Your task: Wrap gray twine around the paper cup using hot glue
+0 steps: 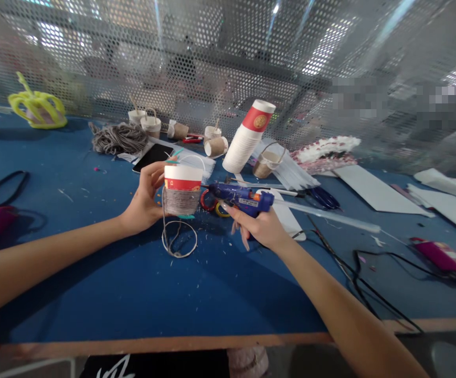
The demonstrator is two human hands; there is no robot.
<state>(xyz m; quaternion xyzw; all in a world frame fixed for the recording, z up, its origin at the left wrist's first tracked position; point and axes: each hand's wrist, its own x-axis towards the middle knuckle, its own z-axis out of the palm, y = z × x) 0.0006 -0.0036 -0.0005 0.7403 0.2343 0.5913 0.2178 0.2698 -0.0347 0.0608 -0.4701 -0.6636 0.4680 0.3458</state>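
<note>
My left hand [149, 197] grips a paper cup [183, 181] by its rim and base, holding it above the table. Grey cord is wound around the cup's lower part, and a loose loop of cord [180, 256] hangs beneath. A red band and white rim show above the winding. In my right hand [263, 226] is a blue glue gun [237, 195], its nozzle pointing left, at or very near the cup's right side. A long clear glue stick [330, 212] sticks out of the gun's back.
Behind stand a leaning stack of paper cups [247, 139], a bundle of grey cord [117, 137], a phone [152, 156] and several small cord-wrapped cups. Black cables [357, 273] cross the right side. A yellow basket-like piece [39, 110] sits far left, before a perforated metal screen [220, 58].
</note>
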